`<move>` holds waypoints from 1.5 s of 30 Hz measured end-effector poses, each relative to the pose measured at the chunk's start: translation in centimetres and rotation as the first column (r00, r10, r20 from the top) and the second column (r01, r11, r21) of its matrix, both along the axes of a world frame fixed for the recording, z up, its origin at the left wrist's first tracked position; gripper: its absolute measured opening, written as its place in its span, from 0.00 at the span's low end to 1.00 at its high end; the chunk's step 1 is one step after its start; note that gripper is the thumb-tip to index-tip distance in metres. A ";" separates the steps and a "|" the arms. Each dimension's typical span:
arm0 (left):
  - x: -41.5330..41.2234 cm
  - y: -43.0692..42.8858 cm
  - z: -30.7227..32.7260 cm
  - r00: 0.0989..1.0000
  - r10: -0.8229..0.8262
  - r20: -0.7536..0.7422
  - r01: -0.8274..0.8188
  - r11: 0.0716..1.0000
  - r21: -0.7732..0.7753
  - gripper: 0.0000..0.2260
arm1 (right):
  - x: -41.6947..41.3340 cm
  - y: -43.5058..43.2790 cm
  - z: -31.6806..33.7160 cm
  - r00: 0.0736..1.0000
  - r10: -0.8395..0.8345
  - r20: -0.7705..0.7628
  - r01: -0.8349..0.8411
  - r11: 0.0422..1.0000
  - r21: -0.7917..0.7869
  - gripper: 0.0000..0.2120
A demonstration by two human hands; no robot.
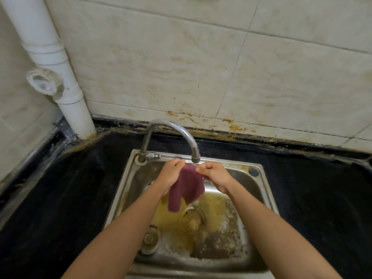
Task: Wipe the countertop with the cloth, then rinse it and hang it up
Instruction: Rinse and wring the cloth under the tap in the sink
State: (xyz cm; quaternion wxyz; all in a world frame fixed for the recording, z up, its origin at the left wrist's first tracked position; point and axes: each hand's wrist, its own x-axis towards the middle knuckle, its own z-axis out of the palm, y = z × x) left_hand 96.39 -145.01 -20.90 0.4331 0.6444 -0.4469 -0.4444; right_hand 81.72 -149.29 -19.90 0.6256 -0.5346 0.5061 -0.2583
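In the middle of the frame, the left hand point(171, 174) and right hand point(216, 176) pinch the purple cloth point(187, 188) (top edge) with curled fingers, under the faucet point(171, 127), above the sink point(124, 178)

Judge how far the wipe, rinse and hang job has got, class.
Wiping looks finished: the cloth is off the black countertop. In hand is rinsing: the left hand and right hand pinch its top edge under the faucet spout, over the sink. Hanging up is left.
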 end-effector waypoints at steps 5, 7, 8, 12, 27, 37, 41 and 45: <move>-0.7 0.3 0.5 0.924 0.116 -0.363 -0.105 0.993 0.050 0.12 | -1.0 0.4 -0.4 0.906 0.162 -0.391 -0.217 0.971 -0.101 0.13; -0.3 0.2 0.6 0.912 0.157 -0.379 -0.136 0.987 0.083 0.12 | -1.3 0.7 -0.8 0.948 0.054 -0.313 -0.087 0.992 -0.094 0.15; 0.0 0.2 0.5 0.911 0.181 -0.370 -0.157 0.983 0.093 0.11 | -1.3 0.9 -0.8 0.972 -0.017 -0.236 0.000 0.997 -0.072 0.15; 0.8 0.5 -0.2 0.928 0.194 -0.319 -0.166 0.980 0.111 0.08 | -0.2 0.9 -0.1 0.991 -0.136 -0.005 0.136 0.988 0.077 0.12; 0.2 0.7 0.3 0.856 0.160 -0.492 -0.086 0.982 0.170 0.08 | 1.3 0.5 0.0 0.978 -0.109 0.176 0.085 0.986 0.141 0.10; 0.5 0.6 0.5 0.772 0.276 -0.572 -0.178 0.959 0.223 0.05 | 1.6 1.8 -1.7 0.999 -0.014 -0.033 0.018 0.992 0.128 0.13; 0.7 0.5 1.0 0.693 0.269 -0.669 -0.179 0.963 0.202 0.08 | 2.0 2.4 -2.6 0.997 0.027 -0.075 -0.025 0.999 0.027 0.11; 2.0 0.5 0.3 0.800 0.289 -0.526 -0.220 0.957 0.192 0.10 | 1.8 1.7 -2.3 0.996 -0.079 -0.036 0.076 0.995 -0.064 0.12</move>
